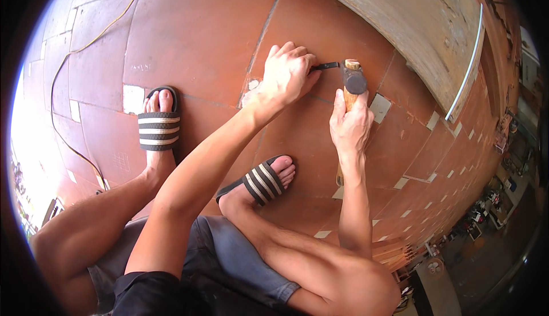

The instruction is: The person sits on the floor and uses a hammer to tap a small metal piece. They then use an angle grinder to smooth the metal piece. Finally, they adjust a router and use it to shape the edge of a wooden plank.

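My right hand is closed around the wooden handle of a hammer. The hammer's dark metal head is up by my thumb, and the handle's lower end comes out beneath my hand. To its left, my left hand is closed in a fist on a thin black flat metal strip. The strip's free end points right, toward the hammer head; whether the two touch I cannot tell. What part of the strip lies inside my fist is hidden. Both hands are over the reddish tiled floor.
A large worn wooden panel curves across the upper right, with a pale strip along its edge. A yellow cord runs over the floor at left. My feet in striped sandals stand below my hands. Assorted clutter lies far right.
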Motion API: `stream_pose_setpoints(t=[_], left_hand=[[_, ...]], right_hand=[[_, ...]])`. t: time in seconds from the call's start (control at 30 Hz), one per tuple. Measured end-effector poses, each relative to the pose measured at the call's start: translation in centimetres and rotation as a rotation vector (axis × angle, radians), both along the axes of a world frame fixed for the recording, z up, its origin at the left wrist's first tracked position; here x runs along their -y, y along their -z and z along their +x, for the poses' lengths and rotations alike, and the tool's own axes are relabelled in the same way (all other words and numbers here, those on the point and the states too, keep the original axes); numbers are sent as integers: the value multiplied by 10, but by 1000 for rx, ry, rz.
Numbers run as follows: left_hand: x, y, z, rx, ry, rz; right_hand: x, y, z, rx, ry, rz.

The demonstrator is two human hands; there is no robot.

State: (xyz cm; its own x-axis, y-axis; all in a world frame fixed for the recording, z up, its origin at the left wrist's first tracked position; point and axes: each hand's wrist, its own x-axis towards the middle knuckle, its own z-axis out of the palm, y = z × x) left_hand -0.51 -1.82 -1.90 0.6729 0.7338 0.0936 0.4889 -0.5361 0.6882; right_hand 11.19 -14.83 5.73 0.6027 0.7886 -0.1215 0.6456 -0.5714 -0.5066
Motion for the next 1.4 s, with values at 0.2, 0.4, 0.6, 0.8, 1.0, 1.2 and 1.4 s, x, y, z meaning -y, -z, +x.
stream_pose_setpoints(t=[0.2, 0.4, 0.6, 0.8, 1.0, 1.2, 1.4], left_hand=[[-1, -1, 2, 4, -1, -28], [-6, -17, 2, 42, -11, 25], [1, 4, 3, 59, 7, -68], [-9, -12, -12, 171, -53, -356], [-18, -36, 1, 239, -17, -550], [-56, -106, 19, 170, 308, -376], [-118, -234, 39, 18, 603, 12]], right_hand=[[-17, 3, 5, 9, -98, -138], [-11, 8, 6, 20, -112, -50], [7, -7, -5, 0, -51, 182], [37, 6, -8, 41, 111, 69], [59, 24, 3, 105, 196, -8], [60, 31, 21, 216, 77, 147], [3, -77, 54, -443, 124, 457]])
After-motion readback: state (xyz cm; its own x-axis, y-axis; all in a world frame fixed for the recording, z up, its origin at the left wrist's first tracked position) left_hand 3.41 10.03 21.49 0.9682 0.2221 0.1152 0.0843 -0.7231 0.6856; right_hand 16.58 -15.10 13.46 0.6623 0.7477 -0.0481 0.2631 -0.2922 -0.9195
